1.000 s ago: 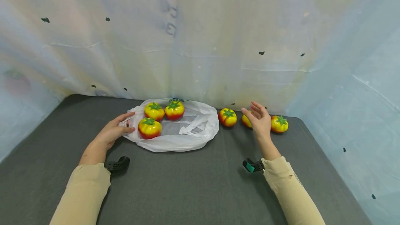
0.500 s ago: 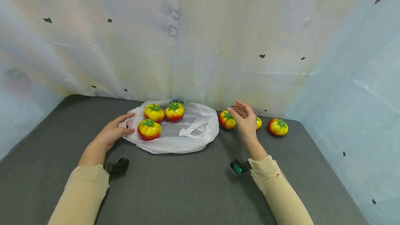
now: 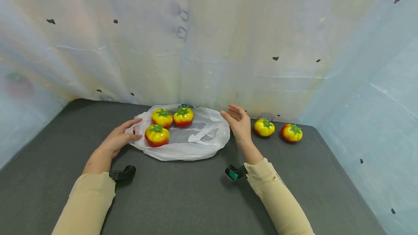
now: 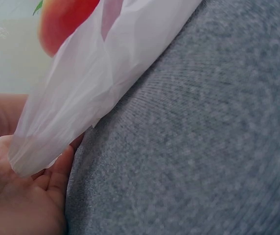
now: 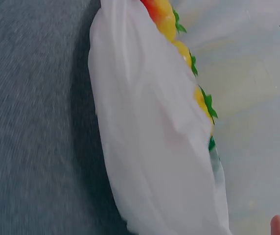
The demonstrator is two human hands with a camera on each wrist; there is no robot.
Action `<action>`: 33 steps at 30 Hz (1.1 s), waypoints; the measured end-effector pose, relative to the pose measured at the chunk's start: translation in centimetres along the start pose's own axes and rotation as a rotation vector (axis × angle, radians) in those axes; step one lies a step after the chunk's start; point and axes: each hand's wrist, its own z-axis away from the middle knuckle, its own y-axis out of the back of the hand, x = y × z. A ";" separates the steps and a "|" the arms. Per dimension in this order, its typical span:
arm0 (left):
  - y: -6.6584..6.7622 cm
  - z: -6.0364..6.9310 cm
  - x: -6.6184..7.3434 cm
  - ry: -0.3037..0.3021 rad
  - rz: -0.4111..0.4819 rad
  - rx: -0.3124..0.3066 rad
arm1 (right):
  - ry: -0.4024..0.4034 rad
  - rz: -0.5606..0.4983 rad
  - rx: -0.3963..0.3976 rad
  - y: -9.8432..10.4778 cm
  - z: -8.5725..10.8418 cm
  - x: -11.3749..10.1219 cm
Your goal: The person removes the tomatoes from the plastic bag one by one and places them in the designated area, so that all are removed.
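Note:
In the head view a white plastic bag (image 3: 183, 154) lies with its mouth spread, three red-yellow toy tomatoes (image 3: 157, 136) in its left part. My left hand (image 3: 115, 140) holds the bag's left edge; in the left wrist view the bag's end (image 4: 37, 152) lies across the palm (image 4: 22, 200). Just above the bag's right rim is my right hand (image 3: 240, 125), fingers bent loosely, with nothing visibly held. It mostly hides one tomato, of which a red sliver shows. In the right wrist view, fingertips (image 5: 279, 226) appear at the lower right, apart from the bag (image 5: 150, 127).
Two more tomatoes, one (image 3: 264, 128) near the right hand and one (image 3: 291, 133) farther right, rest on the dark grey table (image 3: 183, 198). A pale hanging sheet (image 3: 215, 46) rises behind the table's back edge, and bluish sheeting (image 3: 385, 126) stands along the right side.
My right hand has moved left from above the middle loose tomato to beside the bag's right rim, uncovering that tomato and covering the one nearest the bag. The left hand has stayed at the bag.

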 end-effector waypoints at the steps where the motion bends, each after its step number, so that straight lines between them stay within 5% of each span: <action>1: 0.0 0.0 0.0 0.000 -0.003 0.000 | 0.003 -0.005 -0.003 -0.3 0.0 0.0; 22: 0.1 0.2 0.0 0.014 -0.001 0.004 | -0.111 0.001 -0.075 -5.9 -0.7 0.0; 33: 0.0 0.4 0.1 0.027 -0.004 0.015 | -0.199 0.080 -0.199 -8.3 -1.3 0.5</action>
